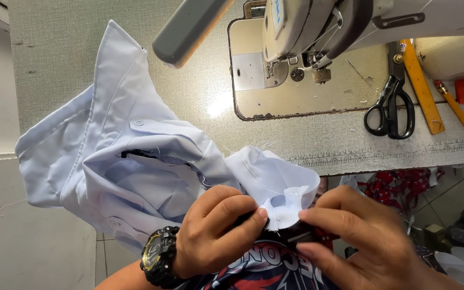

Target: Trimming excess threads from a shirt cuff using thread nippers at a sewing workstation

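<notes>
A pale blue shirt (pixel 108 145) with buttons lies bunched over the front edge of the sewing table. One folded corner of it (pixel 285 207) is pinched between my two hands, close to my body. My left hand (pixel 216 225), with a black wristwatch (pixel 159 258) on the wrist, grips the cloth from the left with thumb and forefinger. My right hand (pixel 355 231) holds the same folded corner from the right with its fingertips.
An industrial sewing machine (pixel 307 32) stands at the back on a metal plate (pixel 296 91). Black scissors (pixel 390 104), a yellow ruler (pixel 422 88) and an orange pencil (pixel 457 110) lie to its right. Red fabric scraps (pixel 398 182) sit below the table edge.
</notes>
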